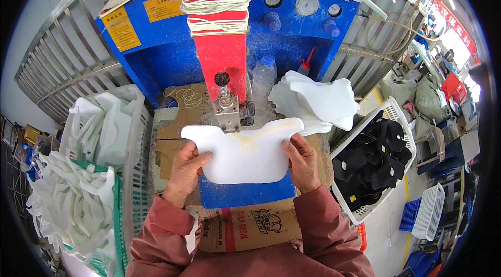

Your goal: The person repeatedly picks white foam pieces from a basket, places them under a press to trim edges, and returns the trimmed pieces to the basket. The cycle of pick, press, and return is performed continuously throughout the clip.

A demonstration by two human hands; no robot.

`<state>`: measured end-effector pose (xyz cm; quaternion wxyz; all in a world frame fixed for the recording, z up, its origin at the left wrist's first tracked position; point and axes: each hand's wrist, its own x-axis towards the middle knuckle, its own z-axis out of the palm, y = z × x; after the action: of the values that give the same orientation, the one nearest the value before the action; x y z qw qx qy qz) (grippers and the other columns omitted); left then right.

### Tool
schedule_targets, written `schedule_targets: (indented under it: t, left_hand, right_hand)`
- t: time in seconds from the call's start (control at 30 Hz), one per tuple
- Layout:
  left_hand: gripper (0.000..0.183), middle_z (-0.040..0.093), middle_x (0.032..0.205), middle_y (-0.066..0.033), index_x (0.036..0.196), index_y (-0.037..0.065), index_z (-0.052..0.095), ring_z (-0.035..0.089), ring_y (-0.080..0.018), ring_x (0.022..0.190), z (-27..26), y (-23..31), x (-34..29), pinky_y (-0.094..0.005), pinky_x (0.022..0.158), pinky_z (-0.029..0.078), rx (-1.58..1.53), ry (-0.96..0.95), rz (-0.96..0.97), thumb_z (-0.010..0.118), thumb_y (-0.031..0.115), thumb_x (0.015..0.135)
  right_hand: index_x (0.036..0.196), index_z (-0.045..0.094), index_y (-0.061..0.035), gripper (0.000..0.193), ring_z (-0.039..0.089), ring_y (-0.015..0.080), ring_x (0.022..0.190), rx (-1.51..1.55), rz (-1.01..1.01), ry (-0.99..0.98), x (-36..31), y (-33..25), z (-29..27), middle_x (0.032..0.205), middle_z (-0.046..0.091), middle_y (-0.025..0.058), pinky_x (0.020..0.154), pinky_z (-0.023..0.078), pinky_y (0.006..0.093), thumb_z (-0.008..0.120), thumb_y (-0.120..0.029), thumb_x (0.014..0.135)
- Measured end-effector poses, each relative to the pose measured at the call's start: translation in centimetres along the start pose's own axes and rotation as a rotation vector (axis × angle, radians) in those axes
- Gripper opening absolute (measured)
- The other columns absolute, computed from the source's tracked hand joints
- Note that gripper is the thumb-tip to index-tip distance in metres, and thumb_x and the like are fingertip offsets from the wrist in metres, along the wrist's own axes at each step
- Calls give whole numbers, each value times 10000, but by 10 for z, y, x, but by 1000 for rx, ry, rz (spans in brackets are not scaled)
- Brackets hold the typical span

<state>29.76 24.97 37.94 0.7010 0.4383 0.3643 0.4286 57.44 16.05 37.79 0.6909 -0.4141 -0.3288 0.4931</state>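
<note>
A flat white foam piece (245,159), with a notched top edge and a yellowish smear near it, is held level between my two hands. My left hand (186,168) pinches its left side, thumb on top. On the right side my right hand (300,161) grips it the same way, fingers underneath. The piece's far edge lies close to the metal head (227,112) of a blue machine with a red column (219,52); I cannot tell whether they touch. Just below the piece, a blue pad (248,193) shows.
Similar white pieces are stacked (321,99) right of the column. White basket (136,120) and green basket (119,214) of white pieces stand at left. At right, a white basket (412,144) holds black pieces. A clear bottle (265,73) and cardboard (172,151) lie nearby.
</note>
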Motion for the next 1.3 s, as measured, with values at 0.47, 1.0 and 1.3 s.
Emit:
schedule_targets:
  t: [0.47, 1.0, 1.3]
  left_hand:
    - [181, 670, 857, 34, 1105, 57, 670, 497, 2, 622, 15, -15, 4, -185, 513, 346, 34, -23, -53, 741, 69, 939]
    - [305, 679, 1002, 26, 1261, 86, 661, 576, -29, 782, 44, -21, 1, -198, 610, 403, -15, -131, -147, 721, 68, 962]
    - [354, 695, 1127, -30, 1324, 40, 624, 669, -112, 974, 53, -35, 4, -291, 819, 564, -87, -215, -164, 694, 24, 977]
  right_hand:
    - [1358, 624, 60, 326, 653, 114, 1085, -21, 3, 67, -12, -9, -17, 1263, 697, 67, 933, 532, 258, 614, -65, 1057]
    - [1342, 631, 57, 318, 663, 104, 1039, -72, -39, 133, -33, -19, -45, 1211, 712, 65, 902, 524, 247, 617, -75, 1054]
    - [1321, 634, 60, 295, 672, 109, 1036, -91, -51, 190, -45, -27, -54, 1173, 723, 65, 909, 520, 253, 605, -56, 1051]
